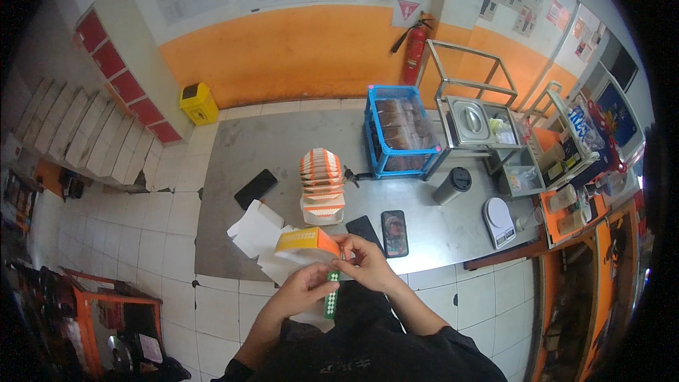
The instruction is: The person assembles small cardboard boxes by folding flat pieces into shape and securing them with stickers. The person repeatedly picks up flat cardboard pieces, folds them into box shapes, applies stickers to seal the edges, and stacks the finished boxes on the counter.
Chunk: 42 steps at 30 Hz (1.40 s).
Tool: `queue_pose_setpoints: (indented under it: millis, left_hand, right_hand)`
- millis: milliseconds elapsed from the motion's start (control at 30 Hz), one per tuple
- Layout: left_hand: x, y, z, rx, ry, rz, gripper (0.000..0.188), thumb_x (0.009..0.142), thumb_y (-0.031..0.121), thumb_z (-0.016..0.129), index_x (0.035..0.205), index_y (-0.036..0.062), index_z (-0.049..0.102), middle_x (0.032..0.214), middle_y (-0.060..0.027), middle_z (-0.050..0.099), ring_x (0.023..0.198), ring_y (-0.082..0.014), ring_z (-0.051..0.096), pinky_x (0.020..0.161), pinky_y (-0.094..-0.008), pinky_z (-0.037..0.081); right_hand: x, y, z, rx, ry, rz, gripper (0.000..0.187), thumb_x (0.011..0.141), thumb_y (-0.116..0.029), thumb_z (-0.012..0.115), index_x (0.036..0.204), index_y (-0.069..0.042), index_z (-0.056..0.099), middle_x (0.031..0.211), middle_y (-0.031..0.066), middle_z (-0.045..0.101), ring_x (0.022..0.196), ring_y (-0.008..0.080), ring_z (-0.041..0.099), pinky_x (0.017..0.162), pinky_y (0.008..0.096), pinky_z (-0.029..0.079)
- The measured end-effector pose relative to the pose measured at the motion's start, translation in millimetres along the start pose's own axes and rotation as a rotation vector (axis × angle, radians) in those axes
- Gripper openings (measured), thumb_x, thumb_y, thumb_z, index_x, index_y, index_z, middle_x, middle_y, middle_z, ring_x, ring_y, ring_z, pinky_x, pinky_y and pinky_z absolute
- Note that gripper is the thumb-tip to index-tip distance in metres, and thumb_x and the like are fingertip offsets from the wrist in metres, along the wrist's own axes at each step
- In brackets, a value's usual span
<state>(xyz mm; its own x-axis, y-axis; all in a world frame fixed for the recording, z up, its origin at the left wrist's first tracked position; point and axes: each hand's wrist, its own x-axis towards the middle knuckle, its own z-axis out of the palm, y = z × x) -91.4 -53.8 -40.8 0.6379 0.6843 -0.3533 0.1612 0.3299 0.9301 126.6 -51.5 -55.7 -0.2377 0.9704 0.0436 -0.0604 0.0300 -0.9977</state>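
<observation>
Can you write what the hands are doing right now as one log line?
left hand: holds white-and-orange box | right hand: pinches green-and-white strip | stacked boxes on table

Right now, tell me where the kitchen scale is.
In the head view, the white kitchen scale sits at the steel table's right end, beside the grey lidded cup.
</observation>
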Motion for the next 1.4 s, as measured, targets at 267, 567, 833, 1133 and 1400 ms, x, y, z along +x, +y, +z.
queue_pose_setpoints:
  millis: [267, 567, 833, 1133, 1400]
  left_hand:
    - [-1.5, -14.5, -2.6, -0.141, 0.199, -0.067, 0.02, 0.105, 0.021, 0.06, 0.115, 0.0041, 0.064, 0.092, -0.0002, 0.069, 0.077, -0.0074, 0.066, 0.064, -0.0248, 0.056]
    - [14.0, -21.1, -6.4, -0.699, 0.562, 0.061, 0.017, 0.108, 0.029, 0.055, 0.112, 0.014, 0.063, 0.088, 0.006, 0.064, 0.071, -0.0033, 0.062, 0.06, -0.0202, 0.051]
    - [16.1, -23.8, -14.7, -0.799, 0.491, 0.046, 0.024, 0.107, 0.028, 0.054, 0.122, 0.0097, 0.06, 0.108, -0.0017, 0.068, 0.089, -0.0115, 0.068, 0.073, -0.0266, 0.057]
    - [7.7, -1.3, 13.1, -0.379, 0.583, 0.234, 0.031, 0.11, 0.02, 0.043, 0.133, 0.0013, 0.034, 0.119, -0.0185, 0.062, 0.098, -0.0277, 0.072, 0.082, -0.0386, 0.064]
    - [-0.1, 8.3, 19.4, -0.249, 0.4, 0.419, 0.032, 0.108, 0.008, 0.045, 0.134, 0.0002, 0.029, 0.124, -0.0226, 0.06, 0.111, -0.0272, 0.068, 0.099, -0.0409, 0.057]
  right_hand:
    - [-8.4, -1.1, 14.1, 0.335, -0.103, 0.012, 0.065, 0.085, -0.009, 0.083, 0.135, -0.007, 0.04, 0.151, 0.0154, 0.039, 0.143, 0.0292, 0.04, 0.104, 0.0435, 0.053]
    - [-22.5, -34.6, 33.9, 0.044, -0.229, -0.005, 0.068, 0.089, -0.007, 0.077, 0.148, -0.008, 0.042, 0.156, 0.0145, 0.039, 0.141, 0.0292, 0.046, 0.101, 0.0437, 0.054]
    - [-19.1, -47.9, 22.7, -0.404, -0.187, -0.364, 0.025, 0.094, -0.003, 0.067, 0.119, -0.003, 0.07, 0.137, 0.0182, 0.06, 0.115, 0.0323, 0.067, 0.089, 0.0388, 0.058]
    - [-17.2, -44.9, 25.6, -0.337, 0.102, -0.122, 0.019, 0.09, -0.004, 0.073, 0.108, -0.001, 0.068, 0.126, 0.017, 0.064, 0.109, 0.0348, 0.069, 0.087, 0.0396, 0.059]
    - [-15.7, -32.8, 20.6, -0.468, 0.127, -0.274, 0.022, 0.087, -0.004, 0.076, 0.107, -0.001, 0.067, 0.116, 0.0173, 0.066, 0.102, 0.0327, 0.071, 0.085, 0.0392, 0.059]
